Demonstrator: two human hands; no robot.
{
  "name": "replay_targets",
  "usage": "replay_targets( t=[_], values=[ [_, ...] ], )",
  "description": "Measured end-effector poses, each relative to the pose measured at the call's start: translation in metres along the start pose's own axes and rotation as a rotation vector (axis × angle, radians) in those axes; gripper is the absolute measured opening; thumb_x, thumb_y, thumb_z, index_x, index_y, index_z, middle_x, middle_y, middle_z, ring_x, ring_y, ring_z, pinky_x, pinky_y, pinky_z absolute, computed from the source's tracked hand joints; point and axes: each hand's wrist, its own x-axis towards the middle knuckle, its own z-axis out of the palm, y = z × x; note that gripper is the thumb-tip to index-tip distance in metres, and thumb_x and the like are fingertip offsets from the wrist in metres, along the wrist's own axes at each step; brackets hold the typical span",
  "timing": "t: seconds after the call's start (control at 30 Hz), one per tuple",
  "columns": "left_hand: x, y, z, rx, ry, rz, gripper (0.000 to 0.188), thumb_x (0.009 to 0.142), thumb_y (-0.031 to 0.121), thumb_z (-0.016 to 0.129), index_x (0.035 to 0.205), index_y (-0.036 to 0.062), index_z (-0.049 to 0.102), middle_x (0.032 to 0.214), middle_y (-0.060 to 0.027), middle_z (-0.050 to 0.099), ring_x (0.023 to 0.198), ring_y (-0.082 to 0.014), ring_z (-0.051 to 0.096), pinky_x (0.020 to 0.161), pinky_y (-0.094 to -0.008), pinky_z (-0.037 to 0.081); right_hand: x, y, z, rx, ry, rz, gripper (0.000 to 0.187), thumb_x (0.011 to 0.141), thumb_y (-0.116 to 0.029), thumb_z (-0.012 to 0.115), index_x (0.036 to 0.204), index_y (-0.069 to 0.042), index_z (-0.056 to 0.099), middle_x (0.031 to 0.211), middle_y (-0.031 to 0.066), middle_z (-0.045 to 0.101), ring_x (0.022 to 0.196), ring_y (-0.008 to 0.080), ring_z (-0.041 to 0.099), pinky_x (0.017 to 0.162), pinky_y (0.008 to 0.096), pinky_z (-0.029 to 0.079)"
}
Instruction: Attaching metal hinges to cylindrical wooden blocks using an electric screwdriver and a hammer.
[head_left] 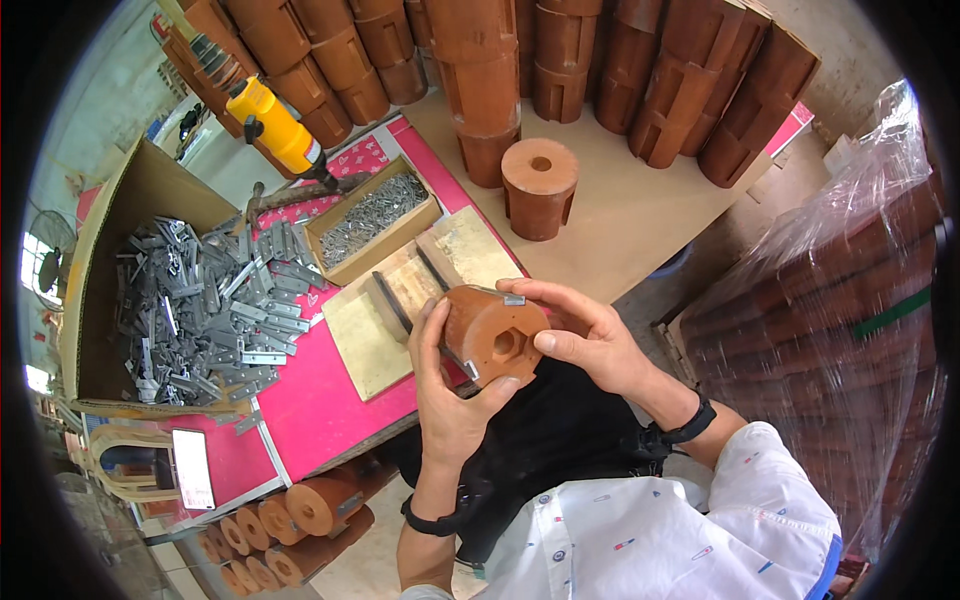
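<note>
Both hands hold one reddish-brown wooden cylinder [478, 322] above the near edge of the pink-covered table [330, 430]. Its end face, turned up toward me, has a central hole, and small metal brackets sit at its rim. My left hand [452, 400] wraps the left side, thumb at the lower rim. My right hand [585, 335] grips the right side, with its thumb on the end face beside the hole and its fingers along the top. Just beyond lies a pale wooden board [365, 345] with two dark strips. A second wooden cylinder [540, 195] stands upright farther back.
On the left, metal brackets [215, 310] spill from a cardboard box [95, 300]. A tray of screws [375, 220], a hammer [300, 195] and a hanging yellow power screwdriver [275, 125] are nearby. Stacked cylinders [475, 80] line the back; a plastic-wrapped stack [820, 320] stands right. A phone [193, 468] lies front left.
</note>
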Motion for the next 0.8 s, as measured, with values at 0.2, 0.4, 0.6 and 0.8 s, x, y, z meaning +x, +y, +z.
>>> replay_targets(
  t=[0.2,0.4,0.6,0.8],
  values=[
    [0.000,0.005,0.005,-0.396,-0.063,-0.086,0.104,0.067,0.028,0.087,0.147,0.0062,0.025,0.143,-0.0138,0.037,0.130,-0.0266,0.043,0.106,-0.0405,0.042,-0.002,-0.004,-0.001,-0.410,-0.031,-0.146,0.049,0.094,-0.020,0.061,0.137,-0.003,0.048,0.144,0.0132,0.044,0.130,0.0218,0.043,0.107,0.0370,0.036],
    [0.000,0.001,0.005,-0.494,-0.079,-0.102,0.108,0.066,0.032,0.088,0.148,0.0054,0.023,0.143,-0.0144,0.038,0.129,-0.0269,0.046,0.104,-0.0411,0.045,-0.003,-0.006,0.002,-0.486,-0.032,-0.231,0.049,0.093,-0.021,0.063,0.136,-0.004,0.050,0.142,0.0124,0.048,0.134,0.0249,0.039,0.109,0.0376,0.033],
    [-0.004,0.000,0.004,-0.454,-0.061,-0.065,0.108,0.066,0.033,0.088,0.148,0.0053,0.023,0.145,-0.0146,0.035,0.133,-0.0271,0.041,0.107,-0.0418,0.041,-0.004,-0.005,0.002,-0.498,-0.038,-0.248,0.048,0.095,-0.025,0.059,0.136,-0.001,0.048,0.140,0.0137,0.048,0.134,0.0245,0.040,0.109,0.0384,0.033],
    [-0.002,0.011,-0.003,0.224,-0.019,0.410,0.107,0.063,0.038,0.089,0.146,0.0105,0.029,0.151,-0.0220,0.023,0.138,-0.0363,0.031,0.110,-0.0476,0.034,-0.005,0.009,0.002,0.182,0.035,0.130,0.058,0.103,-0.040,0.041,0.143,0.001,0.036,0.138,0.0129,0.047,0.127,0.0213,0.047,0.104,0.0366,0.040]
  ],
)
